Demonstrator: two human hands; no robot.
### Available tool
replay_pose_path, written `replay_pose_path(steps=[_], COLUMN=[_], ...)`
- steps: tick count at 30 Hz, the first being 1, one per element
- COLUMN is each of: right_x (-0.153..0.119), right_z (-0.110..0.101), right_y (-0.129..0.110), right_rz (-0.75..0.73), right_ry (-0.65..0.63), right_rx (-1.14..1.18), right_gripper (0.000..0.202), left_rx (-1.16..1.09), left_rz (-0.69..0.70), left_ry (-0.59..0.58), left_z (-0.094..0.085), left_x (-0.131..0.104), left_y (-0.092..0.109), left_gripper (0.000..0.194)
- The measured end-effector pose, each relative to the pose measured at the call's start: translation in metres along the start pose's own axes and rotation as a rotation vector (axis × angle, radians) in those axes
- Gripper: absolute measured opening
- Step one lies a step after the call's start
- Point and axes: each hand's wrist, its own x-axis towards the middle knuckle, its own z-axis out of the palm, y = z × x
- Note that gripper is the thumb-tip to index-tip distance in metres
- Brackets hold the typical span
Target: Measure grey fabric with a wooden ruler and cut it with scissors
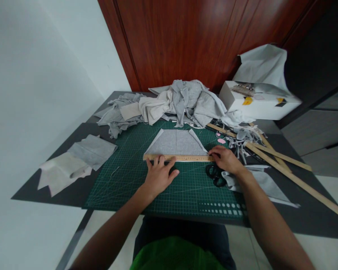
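A grey fabric piece (176, 141), wide at its near side and narrower at the far side, lies flat with folded slanting edges. Along its near edge runs a wooden ruler (186, 158). My left hand (159, 178) presses on the ruler's left part, fingers spread and flat. At the right end of the ruler, my right hand (227, 159) has thumb and forefinger closed at the fabric's corner; the exact grip is partly hidden. Black-handled scissors (213, 171) lie just below the right hand, beside another grey cloth piece (266, 183).
A green cutting mat (124, 187) covers the middle of the dark table (312, 221). Crumpled cloth (197, 101) is heaped at the back. Cut pieces (92, 150) lie left. Wooden strips (298, 183) and scraps (245, 135) lie right, near a white box (259, 107).
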Motion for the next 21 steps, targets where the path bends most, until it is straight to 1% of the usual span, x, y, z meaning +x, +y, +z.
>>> replay_pose_path(steps=[11, 18, 21], right_x=[-0.0009, 0.0048, 0.0038], right_z=[0.0007, -0.0046, -0.0035], right_y=[0.0005, -0.004, -0.0074], right_rz=[0.007, -0.022, -0.05], right_ry=[0.002, -0.07, -0.056], right_rx=[-0.036, -0.104, -0.14], right_gripper=[0.026, 0.029, 0.028], left_rx=[-0.01, -0.009, -0.005], left_rz=[0.012, 0.014, 0.011], left_ry=[-0.005, -0.025, -0.029], left_z=[-0.0004, -0.0027, -0.0029], left_x=[0.0006, 0.0036, 0.0045], left_y=[-0.0014, -0.0025, -0.0026], left_gripper=[0.056, 0.056, 0.055])
